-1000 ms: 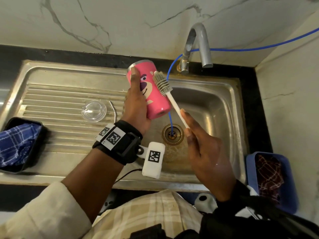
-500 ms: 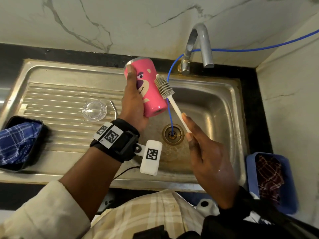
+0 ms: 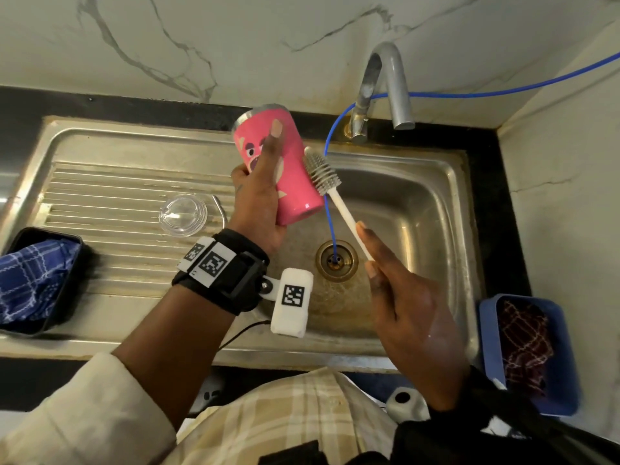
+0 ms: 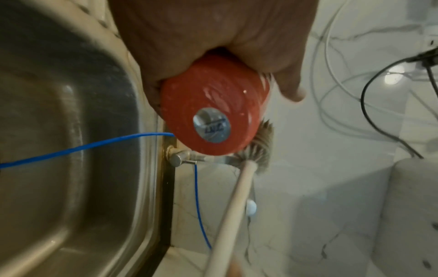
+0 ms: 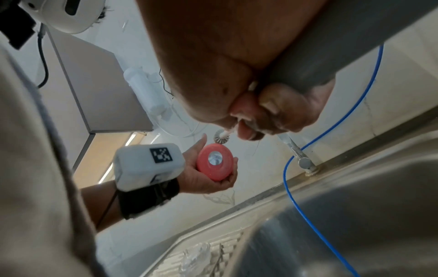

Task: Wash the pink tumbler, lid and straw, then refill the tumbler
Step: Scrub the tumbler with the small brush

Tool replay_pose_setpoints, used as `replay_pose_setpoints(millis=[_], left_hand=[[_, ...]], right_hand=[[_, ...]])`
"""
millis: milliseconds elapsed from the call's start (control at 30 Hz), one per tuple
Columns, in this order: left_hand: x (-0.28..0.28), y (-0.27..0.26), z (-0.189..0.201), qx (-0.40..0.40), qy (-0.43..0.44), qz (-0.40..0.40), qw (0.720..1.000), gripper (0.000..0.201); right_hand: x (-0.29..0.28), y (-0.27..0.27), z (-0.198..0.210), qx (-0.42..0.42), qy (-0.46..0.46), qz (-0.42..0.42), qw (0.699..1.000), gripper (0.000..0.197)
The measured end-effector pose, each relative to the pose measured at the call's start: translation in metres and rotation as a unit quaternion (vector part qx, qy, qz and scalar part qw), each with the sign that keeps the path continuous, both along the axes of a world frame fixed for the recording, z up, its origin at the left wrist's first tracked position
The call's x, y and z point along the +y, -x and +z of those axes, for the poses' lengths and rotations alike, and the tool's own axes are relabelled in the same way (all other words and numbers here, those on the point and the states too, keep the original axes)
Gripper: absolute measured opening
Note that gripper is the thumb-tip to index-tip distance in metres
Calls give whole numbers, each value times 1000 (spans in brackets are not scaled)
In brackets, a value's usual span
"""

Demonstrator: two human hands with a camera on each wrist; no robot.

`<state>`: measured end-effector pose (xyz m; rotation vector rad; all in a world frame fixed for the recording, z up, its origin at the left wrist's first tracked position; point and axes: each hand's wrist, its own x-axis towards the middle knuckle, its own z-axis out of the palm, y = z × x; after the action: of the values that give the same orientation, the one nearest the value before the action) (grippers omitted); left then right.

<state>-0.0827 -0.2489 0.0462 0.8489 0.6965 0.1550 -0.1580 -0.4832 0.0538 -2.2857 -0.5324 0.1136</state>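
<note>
My left hand [image 3: 260,193] grips the pink tumbler [image 3: 295,169] tilted over the sink, its mouth pointing away and its base [image 4: 213,121] toward me. My right hand [image 3: 396,290] pinches the white handle of a bottle brush [image 3: 339,203]. The brush head [image 3: 318,172] lies against the tumbler's right side. From the right wrist the tumbler base [image 5: 215,162] and brush head [image 5: 220,137] show together. The clear lid [image 3: 183,214] lies on the drainboard, with the thin metal straw [image 3: 219,209] just right of it.
The steel sink basin [image 3: 432,209] has a drain [image 3: 336,260] with a blue hose [image 3: 330,216] running into it. The tap [image 3: 385,92] stands at the back. A black tray with a blue cloth [image 3: 37,280] sits left; a blue tray with a dark red cloth [image 3: 526,350] sits right.
The tumbler has lifted slightly and turned in my left hand, the thumb now lying across the printed face. The brush stays against its right side.
</note>
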Motion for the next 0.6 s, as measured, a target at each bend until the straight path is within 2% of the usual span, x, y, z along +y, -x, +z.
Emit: replay_pose_setpoints(millis=[133, 300, 467, 600], left_hand=[[6, 0, -7, 2, 20, 0, 1000, 97], [-8, 3, -10, 5, 24, -37, 999, 89], [3, 1, -7, 23, 16, -19, 999, 67], [1, 4, -7, 38, 13, -15, 999, 64]], right_hand=[[-6, 7, -3, 9, 10, -4, 1000, 51], [1, -7, -4, 7, 21, -20, 1000, 55], [-3, 5, -7, 2, 16, -7, 1000, 51], [-9, 9, -9, 18, 24, -11, 999, 52]])
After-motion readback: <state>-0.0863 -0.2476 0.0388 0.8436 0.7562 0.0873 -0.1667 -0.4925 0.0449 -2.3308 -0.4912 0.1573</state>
